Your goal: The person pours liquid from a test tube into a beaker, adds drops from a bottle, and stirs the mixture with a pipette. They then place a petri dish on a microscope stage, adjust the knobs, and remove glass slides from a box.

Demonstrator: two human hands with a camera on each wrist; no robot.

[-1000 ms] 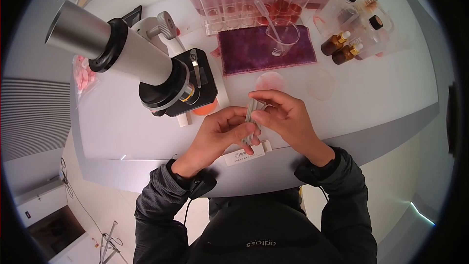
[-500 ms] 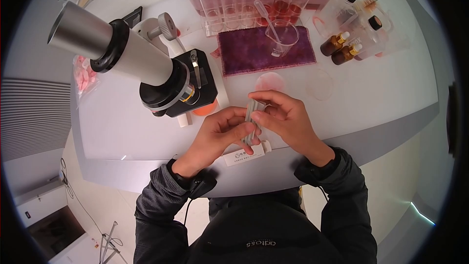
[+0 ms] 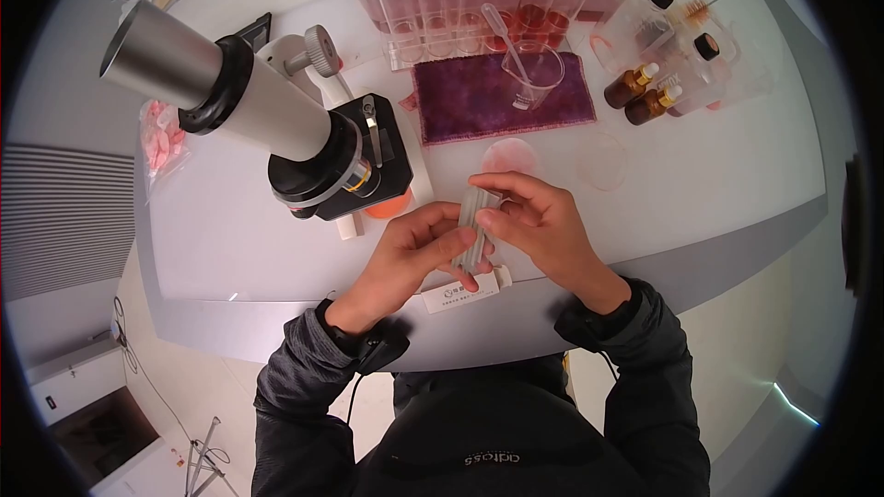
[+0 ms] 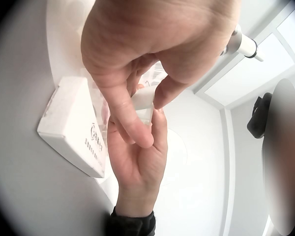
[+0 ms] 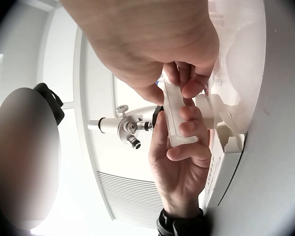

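Between the two hands, over the near table edge, is a small stack of clear glass microscope slides (image 3: 470, 212), tilted slightly. The left hand (image 3: 410, 253) grips its lower part, with the thumb on top and fingers curled beneath. At the upper end, the right hand (image 3: 548, 221) pinches the stack between thumb and fingers. In the right wrist view the slides (image 5: 174, 115) show as a long clear strip with lines along it. Just below the hands lies a white printed carton (image 3: 459, 296); its end flap (image 5: 233, 142) stands open.
A microscope (image 3: 276, 120) stands left of the hands. Beyond them are a round pinkish disc (image 3: 509, 156), a purple cloth (image 3: 451, 101) and a beaker with a pipette (image 3: 534, 78). Test tubes (image 3: 428, 0) stand at the back, brown dropper bottles (image 3: 631, 85) at right.
The slides have turned a little in the fingers, showing a broader face than before. Both hands keep nearly the same place. The head view has shifted slightly.
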